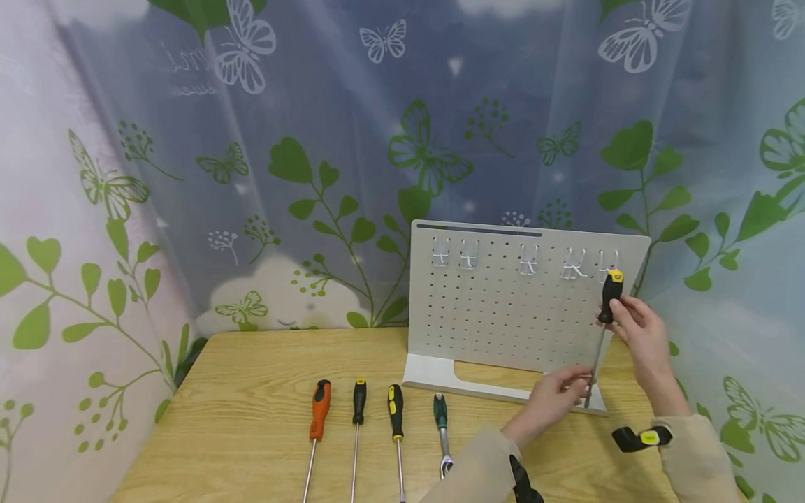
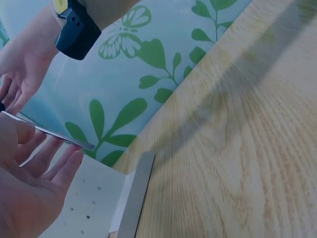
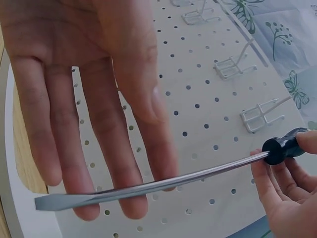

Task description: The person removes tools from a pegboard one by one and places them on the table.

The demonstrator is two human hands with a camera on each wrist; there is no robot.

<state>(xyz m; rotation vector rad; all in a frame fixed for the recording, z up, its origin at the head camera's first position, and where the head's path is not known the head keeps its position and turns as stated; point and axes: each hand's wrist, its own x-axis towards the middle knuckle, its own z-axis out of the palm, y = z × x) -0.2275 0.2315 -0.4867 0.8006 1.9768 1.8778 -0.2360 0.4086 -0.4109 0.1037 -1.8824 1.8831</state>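
Note:
Upright before the right end of a white pegboard is a flathead screwdriver, its handle black with a yellow top. My right hand pinches this handle between thumb and fingers. Lower down, my left hand is at the metal shaft near the tip. In the right wrist view the left hand's fingers extend straight behind the shaft, while its thumb stays off it. The flat tip points away from the right hand. Whether the tip touches the board's base cannot be told.
Wire hooks line the pegboard's upper part. On the wooden table lie an orange-handled screwdriver, a black one, a black-and-yellow one and a green-handled tool with a rounded metal head. A patterned curtain hangs behind.

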